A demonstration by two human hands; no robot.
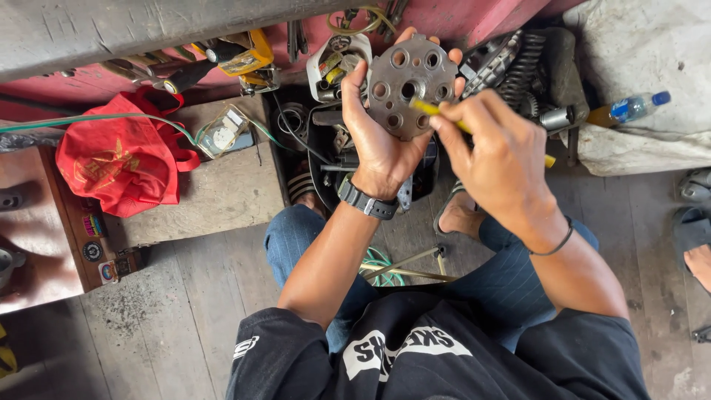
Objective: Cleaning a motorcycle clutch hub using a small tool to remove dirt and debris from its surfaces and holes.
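A worn floor (185, 326) of grey, stained wooden planks is seen below, with the person seated on it in blue jeans and a black printed shirt. Between the knees, thin metal rods (404, 265) and a coil of green cord (379, 261) lie on the planks.

Above the lap, a round metal disc (409, 85), dull grey and pierced by several circular holes around a central bore, is held upright and facing the camera. It is clasped by the left hand (378, 137), the grip closed around its lower left edge with fingertips showing over the top rim; a black wristwatch (366, 200) is worn on that wrist. The right hand (500, 159) is closed around a slim yellow-handled tool (452, 118), whose tip is set against the disc face near the centre. A thin black band is worn on the right wrist.

To the left, a low wooden bench (222, 192) carries a crumpled red cloth bag (122, 155) and a small clear plastic box (222, 132). Behind the disc, a cluttered heap of dark engine parts, cables and a finned metal cylinder (518, 70) is partly hidden by the hands. Farther right, a plastic bottle (629, 110) with a blue cap lies on a dirty white cloth (652, 52). Along the far edge, hand tools rest against a red-painted wall (89, 85).
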